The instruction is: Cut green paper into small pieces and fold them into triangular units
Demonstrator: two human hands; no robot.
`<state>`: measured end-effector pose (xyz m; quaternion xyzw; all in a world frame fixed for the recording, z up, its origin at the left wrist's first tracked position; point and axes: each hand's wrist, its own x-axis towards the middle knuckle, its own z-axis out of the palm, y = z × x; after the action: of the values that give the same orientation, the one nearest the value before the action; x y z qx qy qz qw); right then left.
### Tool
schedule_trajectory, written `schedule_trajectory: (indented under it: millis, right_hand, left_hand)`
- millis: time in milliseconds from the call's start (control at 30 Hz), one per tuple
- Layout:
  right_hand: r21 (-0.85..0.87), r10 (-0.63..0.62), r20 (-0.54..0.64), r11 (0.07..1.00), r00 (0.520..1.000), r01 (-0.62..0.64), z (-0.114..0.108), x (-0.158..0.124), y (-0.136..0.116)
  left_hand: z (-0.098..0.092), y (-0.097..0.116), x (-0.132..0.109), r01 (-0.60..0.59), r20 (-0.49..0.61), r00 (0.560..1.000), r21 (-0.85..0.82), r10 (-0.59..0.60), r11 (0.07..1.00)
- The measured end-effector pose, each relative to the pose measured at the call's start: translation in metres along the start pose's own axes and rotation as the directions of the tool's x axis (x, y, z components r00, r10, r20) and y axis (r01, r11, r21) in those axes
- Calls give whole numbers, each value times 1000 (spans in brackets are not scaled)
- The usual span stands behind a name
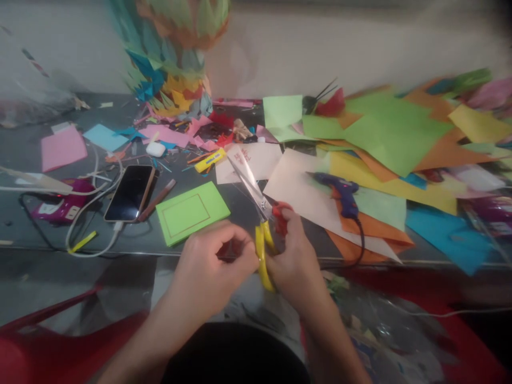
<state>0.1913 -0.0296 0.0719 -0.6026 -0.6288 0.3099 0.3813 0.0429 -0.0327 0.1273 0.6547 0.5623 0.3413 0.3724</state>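
My right hand (294, 256) is closed round the yellow and red handles of a pair of scissors (256, 197), whose blades point up and away to the left over the dark table (24, 224). My left hand (214, 261) is curled just left of the handles, fingers pinched together on something small and dark red that I cannot make out. Both hands hover at the table's near edge. A green card (192, 212) with a drawn rectangle lies just beyond my left hand.
A phone (130, 193) on a white cable lies at the left. A blue glue gun (340, 192) rests on cream paper at the right. Coloured paper sheets (396, 133) cover the right side. A folded-paper sculpture (172, 58) stands at the back. Scraps litter the middle.
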Motion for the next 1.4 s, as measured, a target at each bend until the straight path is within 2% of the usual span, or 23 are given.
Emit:
schedule_trajectory:
  millis: [133,267,467,633,700,833,1033,1133,1267,1400]
  right_hand:
    - [127,14,33,992,999,-18,2,-2,2]
    - [273,25,130,960,991,-61,1,-2,-5]
    - [497,78,300,838,951,-226,-4,0,-20]
    - [639,32,396,708,918,-301,-4,1,-22]
    - [649,27,403,696,915,-306,-4,1,-22]
    - [584,35,296,784,955,-210,-3,1,-23]
    - [348,49,174,931,984,-108,-4,-1,-19]
    - [275,62,146,956,987,-101,-1,-3,-13]
    - [143,67,14,987,998,-68,3,-6,-4]
    - [-44,81,-73,996,994,-84,2,-6,-6]
  left_hand:
    - [0,0,-2,22,17,1000,-45,-21,999]
    - [-1,1,-4,35,25,999,-83,-33,996]
    - [-3,0,-6,48,59,998,-166,-39,985]
    - [-4,1,-9,34,52,998,-206,-24,978]
    - [-4,3,-10,1,49,999,-173,8,985]
    - [-4,5,-12,-52,60,996,-105,58,993]
    - [-4,1,-12,-39,72,996,-95,46,995]
    - [-4,-2,-11,-35,60,997,-100,41,994]
    - [-4,-3,-12,-37,-2,999,-49,37,998]
    - [-2,-2,-12,-34,-39,999,16,35,999]
